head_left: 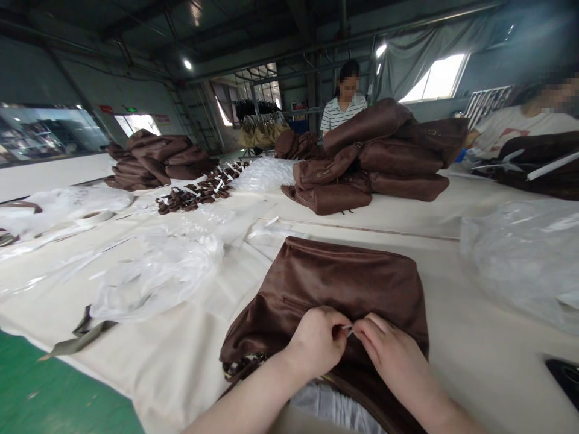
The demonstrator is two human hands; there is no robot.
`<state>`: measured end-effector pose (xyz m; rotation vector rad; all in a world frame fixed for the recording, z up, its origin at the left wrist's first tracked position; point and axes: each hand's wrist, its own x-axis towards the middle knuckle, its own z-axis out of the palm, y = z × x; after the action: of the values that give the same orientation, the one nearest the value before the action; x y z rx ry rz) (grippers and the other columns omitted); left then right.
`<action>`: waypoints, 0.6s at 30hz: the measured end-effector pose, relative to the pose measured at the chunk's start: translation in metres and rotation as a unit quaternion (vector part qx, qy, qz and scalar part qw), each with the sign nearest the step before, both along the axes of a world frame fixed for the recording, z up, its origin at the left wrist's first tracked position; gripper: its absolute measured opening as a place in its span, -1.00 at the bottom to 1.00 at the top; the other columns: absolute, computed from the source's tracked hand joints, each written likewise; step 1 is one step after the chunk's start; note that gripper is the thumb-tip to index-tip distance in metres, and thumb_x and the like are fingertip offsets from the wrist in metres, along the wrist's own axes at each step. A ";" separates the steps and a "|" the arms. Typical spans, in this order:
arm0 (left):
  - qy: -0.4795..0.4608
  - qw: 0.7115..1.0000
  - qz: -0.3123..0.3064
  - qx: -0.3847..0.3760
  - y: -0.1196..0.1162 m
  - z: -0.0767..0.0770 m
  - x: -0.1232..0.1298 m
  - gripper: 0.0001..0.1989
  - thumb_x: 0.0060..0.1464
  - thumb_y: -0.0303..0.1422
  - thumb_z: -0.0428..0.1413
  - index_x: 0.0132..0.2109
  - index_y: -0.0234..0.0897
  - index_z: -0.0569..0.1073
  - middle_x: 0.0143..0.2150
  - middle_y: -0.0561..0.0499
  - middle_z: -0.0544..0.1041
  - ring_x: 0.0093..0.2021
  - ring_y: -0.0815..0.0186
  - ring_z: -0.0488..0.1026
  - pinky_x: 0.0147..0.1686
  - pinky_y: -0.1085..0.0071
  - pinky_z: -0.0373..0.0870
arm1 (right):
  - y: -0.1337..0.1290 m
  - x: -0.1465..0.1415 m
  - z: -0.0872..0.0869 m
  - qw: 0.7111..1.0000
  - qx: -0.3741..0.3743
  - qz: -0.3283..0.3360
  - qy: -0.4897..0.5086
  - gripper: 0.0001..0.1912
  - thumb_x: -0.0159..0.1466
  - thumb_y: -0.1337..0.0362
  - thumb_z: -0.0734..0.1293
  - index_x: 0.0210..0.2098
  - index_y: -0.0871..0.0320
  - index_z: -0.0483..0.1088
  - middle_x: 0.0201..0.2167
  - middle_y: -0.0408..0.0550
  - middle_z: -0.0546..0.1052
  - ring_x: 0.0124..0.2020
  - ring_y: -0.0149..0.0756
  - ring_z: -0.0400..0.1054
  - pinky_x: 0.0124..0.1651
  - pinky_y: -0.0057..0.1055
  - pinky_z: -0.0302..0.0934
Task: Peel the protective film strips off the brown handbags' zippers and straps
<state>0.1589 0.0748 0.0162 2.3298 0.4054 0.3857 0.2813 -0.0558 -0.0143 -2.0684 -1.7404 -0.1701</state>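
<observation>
We get soft, rather dim light overall, with daylight glaring white through the window (pixel 436 78) at upper right and a small ceiling lamp (pixel 187 64) burning bright. The roof sinks into near-black, shadows stay faint, the edges stretch and bow, and the upper right corner looks hazy, perhaps from a smudged lens, though we can't be sure

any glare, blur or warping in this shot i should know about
Head view: window at upper right blown out, ceiling dark; head view: whitish glints on the clear plastic at left; head view: haze in the top right corner, person below it looks stretched; head view: small pale piece between left hand and right hand too soft to identify.
</observation>
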 end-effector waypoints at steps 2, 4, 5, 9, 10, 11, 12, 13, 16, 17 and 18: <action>0.007 1.000 -0.019 -0.007 -0.001 0.001 -0.001 -0.76 -0.01 -0.50 0.00 -0.26 -0.27 0.54 -0.36 0.00 0.55 -0.39 0.35 0.43 -0.33 0.49 0.31 | 0.001 0.001 -0.001 1.000 -0.002 -0.011 0.014 -0.84 0.36 0.31 0.12 -0.27 0.09 0.31 -0.37 -0.13 0.42 -0.40 -0.35 0.38 -0.36 -0.38 0.22; 0.006 1.000 -0.028 -0.012 -0.001 0.001 -0.001 -0.81 -0.03 -0.48 0.04 -0.27 -0.28 0.52 -0.38 0.02 0.53 -0.41 0.35 0.42 -0.36 0.50 0.31 | 0.001 0.003 -0.003 0.999 0.018 -0.019 0.030 -0.87 0.35 0.30 0.14 -0.18 0.09 0.30 -0.30 -0.10 0.44 -0.35 -0.33 0.40 -0.32 -0.37 0.26; 0.004 0.999 -0.029 -0.013 -0.001 0.001 -0.001 -0.82 -0.04 -0.47 0.05 -0.28 -0.28 0.52 -0.38 0.01 0.53 -0.40 0.35 0.42 -0.36 0.50 0.31 | 0.002 0.004 -0.004 0.999 0.030 -0.021 0.036 -0.84 0.34 0.30 0.15 -0.11 0.08 0.29 -0.26 -0.09 0.45 -0.32 -0.32 0.42 -0.31 -0.37 0.28; -0.005 0.999 -0.017 -0.027 0.001 0.000 -0.001 -0.78 -0.01 -0.52 -0.01 -0.29 -0.29 0.53 -0.35 -0.01 0.54 -0.36 0.34 0.44 -0.31 0.49 0.33 | 0.003 0.006 -0.002 0.998 0.019 -0.012 0.061 -0.83 0.33 0.30 0.16 -0.15 0.06 0.36 -0.28 -0.12 0.46 -0.33 -0.33 0.42 -0.29 -0.39 0.28; -0.002 0.999 -0.013 -0.043 0.001 -0.002 0.000 -0.77 -0.01 -0.52 -0.01 -0.29 -0.29 0.53 -0.36 -0.01 0.54 -0.36 0.34 0.44 -0.32 0.49 0.33 | 0.004 0.006 -0.001 0.997 0.012 -0.012 0.071 -0.83 0.33 0.31 0.16 -0.23 0.06 0.38 -0.32 -0.13 0.45 -0.35 -0.35 0.41 -0.30 -0.40 0.26; 0.001 0.998 -0.008 -0.067 0.001 -0.004 0.001 -0.77 -0.02 -0.52 -0.01 -0.29 -0.29 0.53 -0.37 -0.01 0.54 -0.37 0.35 0.44 -0.34 0.49 0.34 | 0.004 0.006 0.001 0.997 0.007 -0.014 0.079 -0.82 0.33 0.32 0.16 -0.29 0.07 0.38 -0.34 -0.13 0.44 -0.37 -0.36 0.40 -0.30 -0.40 0.25; 0.004 0.995 -0.002 -0.101 0.001 -0.007 0.002 -0.78 -0.02 -0.52 -0.01 -0.29 -0.30 0.52 -0.38 -0.01 0.53 -0.38 0.35 0.45 -0.37 0.50 0.35 | 0.004 0.005 0.003 0.996 0.003 -0.016 0.082 -0.81 0.34 0.33 0.15 -0.33 0.08 0.38 -0.36 -0.14 0.43 -0.38 -0.37 0.39 -0.31 -0.41 0.24; 0.007 0.989 0.008 -0.146 0.001 -0.010 0.003 -0.78 -0.03 -0.51 -0.01 -0.28 -0.30 0.51 -0.40 0.00 0.52 -0.40 0.36 0.45 -0.40 0.51 0.35 | 0.004 0.004 0.005 0.997 -0.001 -0.016 0.077 -0.80 0.34 0.34 0.15 -0.35 0.08 0.37 -0.37 -0.15 0.42 -0.39 -0.38 0.37 -0.31 -0.41 0.23; 0.003 0.946 0.052 -0.320 -0.001 -0.019 0.009 -0.81 -0.07 -0.51 0.00 -0.27 -0.33 0.45 -0.47 0.05 0.46 -0.52 0.41 0.42 -0.50 0.51 0.37 | 0.002 0.002 0.011 0.999 -0.028 -0.001 0.023 -0.80 0.33 0.40 0.14 -0.35 0.08 0.35 -0.38 -0.15 0.39 -0.40 -0.37 0.34 -0.33 -0.39 0.20; -0.001 0.925 0.065 -0.373 -0.002 -0.021 0.011 -0.84 -0.08 -0.50 0.01 -0.29 -0.34 0.43 -0.50 0.07 0.44 -0.56 0.43 0.41 -0.53 0.51 0.37 | 0.000 0.001 0.012 0.999 -0.037 0.009 -0.004 -0.81 0.31 0.43 0.15 -0.34 0.08 0.34 -0.38 -0.14 0.38 -0.38 -0.35 0.34 -0.33 -0.38 0.19; -0.003 0.905 0.076 -0.419 -0.003 -0.022 0.013 -0.87 -0.10 -0.49 0.03 -0.32 -0.35 0.42 -0.53 0.08 0.43 -0.58 0.44 0.40 -0.54 0.51 0.37 | -0.002 0.000 0.013 0.998 -0.044 0.019 -0.031 -0.81 0.29 0.46 0.15 -0.32 0.08 0.33 -0.37 -0.13 0.38 -0.36 -0.33 0.34 -0.34 -0.38 0.19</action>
<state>0.1720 0.0722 -0.0056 1.4598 0.6086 0.2224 0.2815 -0.0578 -0.0012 -2.1114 -1.8538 -0.1487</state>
